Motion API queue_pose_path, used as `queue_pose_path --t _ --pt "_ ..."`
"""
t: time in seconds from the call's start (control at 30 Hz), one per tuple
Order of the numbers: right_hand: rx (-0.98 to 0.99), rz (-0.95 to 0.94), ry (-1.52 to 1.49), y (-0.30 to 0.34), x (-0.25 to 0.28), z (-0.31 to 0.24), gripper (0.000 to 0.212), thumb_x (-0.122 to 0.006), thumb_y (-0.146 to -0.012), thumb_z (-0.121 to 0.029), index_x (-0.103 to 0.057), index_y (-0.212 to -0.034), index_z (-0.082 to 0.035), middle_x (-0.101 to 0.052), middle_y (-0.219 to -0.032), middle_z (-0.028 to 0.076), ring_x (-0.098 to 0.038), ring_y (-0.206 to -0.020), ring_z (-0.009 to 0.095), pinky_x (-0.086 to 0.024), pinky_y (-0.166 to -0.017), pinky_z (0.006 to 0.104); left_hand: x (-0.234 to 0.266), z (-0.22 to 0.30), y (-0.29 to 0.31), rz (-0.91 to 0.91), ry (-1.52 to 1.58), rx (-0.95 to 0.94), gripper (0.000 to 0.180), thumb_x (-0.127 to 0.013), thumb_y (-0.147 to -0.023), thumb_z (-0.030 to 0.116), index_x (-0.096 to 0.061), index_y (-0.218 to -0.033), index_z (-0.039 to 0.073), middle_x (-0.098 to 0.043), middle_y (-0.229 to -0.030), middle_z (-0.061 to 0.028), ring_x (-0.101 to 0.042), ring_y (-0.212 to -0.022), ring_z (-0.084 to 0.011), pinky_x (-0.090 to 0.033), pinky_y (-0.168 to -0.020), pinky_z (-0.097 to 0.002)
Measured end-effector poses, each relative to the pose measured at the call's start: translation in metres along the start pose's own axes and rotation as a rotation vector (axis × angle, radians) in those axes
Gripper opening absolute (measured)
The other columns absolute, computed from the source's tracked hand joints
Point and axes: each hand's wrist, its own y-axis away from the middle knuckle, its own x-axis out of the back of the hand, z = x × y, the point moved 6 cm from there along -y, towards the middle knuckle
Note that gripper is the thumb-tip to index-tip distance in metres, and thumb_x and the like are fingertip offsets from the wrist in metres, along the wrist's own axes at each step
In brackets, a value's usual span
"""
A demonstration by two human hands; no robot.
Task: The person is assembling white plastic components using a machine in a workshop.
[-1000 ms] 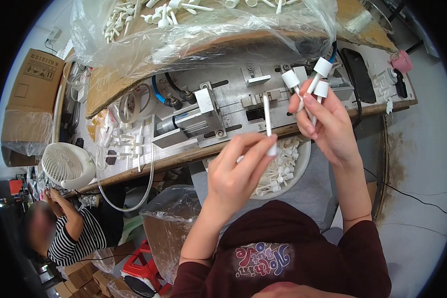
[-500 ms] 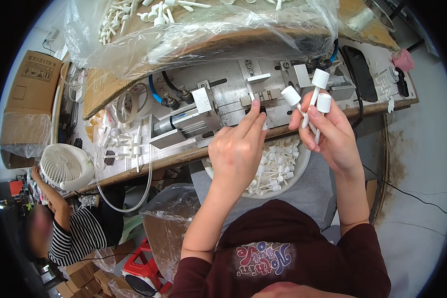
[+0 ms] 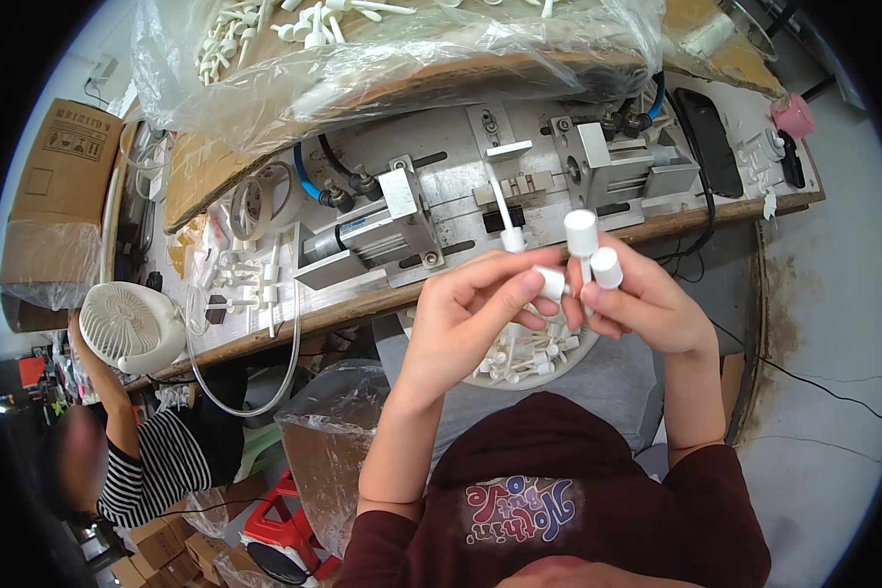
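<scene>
My left hand pinches a white dropper-style cap between thumb and fingers, close beside my right hand. In my right hand are two more white caps with thin stems, one ribbed cap standing higher and another cap below it. Another white cap with its long stem lies across the metal fixture, just beyond my left fingers. Below my hands a round white basin is heaped with loose caps of the same kind.
Two metal pneumatic cylinders flank the fixture. Clear plastic film with several loose caps covers cardboard at the back. A small white fan is at left, near a co-worker's striped sleeve. A black phone lies at right.
Both hands have come together in front of the fixture. My left hand has left the cap on the fixture and now pinches one of the three caps from my right hand.
</scene>
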Motion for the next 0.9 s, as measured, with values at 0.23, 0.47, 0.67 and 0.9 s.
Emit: queue_pose_path --t 0.23,0.47,0.67,0.9 --pt "0.212 0.193 0.245 -0.004 0.01 -0.008 0.015 -0.051 -0.103 -0.018 -0.053 -0.107 -0.003 -0.065 -0.101 0.007 -0.059 -0.08 0.01 -0.047 -0.073 0.0252 0.007 0.004 0.017 -0.08 0.138 -0.027 0.03 -0.073 -0.084 -0.002 -0.066 -0.112 -0.008 -0.063 -0.116 -0.0175 -0.07 -0.092 -0.0197 -0.061 -0.078 -0.0316" --pt "0.358 0.476 0.372 0.003 0.019 -0.016 0.016 -0.046 -0.104 -0.01 -0.054 -0.107 0.003 -0.069 -0.112 0.016 -0.068 -0.102 0.02 -0.052 -0.089 0.0328 0.005 0.026 0.013 0.327 -0.88 -0.528 0.027 -0.077 -0.075 -0.007 -0.071 -0.101 -0.004 -0.06 -0.126 -0.0166 -0.07 -0.092 -0.0194 -0.062 -0.076 -0.0305" --pt "0.36 0.542 0.483 0.008 0.019 -0.022 0.015 -0.052 -0.101 -0.008 -0.058 -0.104 0.006 -0.07 -0.108 0.015 -0.07 -0.097 0.02 -0.053 -0.085 0.0312 -0.008 0.011 -0.002 0.377 -1.418 -0.697 0.026 -0.08 -0.075 0.014 -0.074 -0.099 0.005 -0.072 -0.115 -0.0044 -0.066 -0.064 -0.0183 -0.052 -0.059 -0.0276" --pt "0.582 0.653 0.816 0.014 0.022 -0.03 0.013 -0.064 -0.092 -0.007 -0.067 -0.099 0.003 -0.063 -0.112 0.011 -0.059 -0.087 0.017 -0.049 -0.076 0.0285 -0.008 0.016 -0.008 0.353 -1.471 -0.66 0.027 -0.081 -0.074 0.013 -0.075 -0.099 0.007 -0.072 -0.115 -0.0034 -0.063 -0.059 -0.0173 -0.051 -0.056 -0.0272"
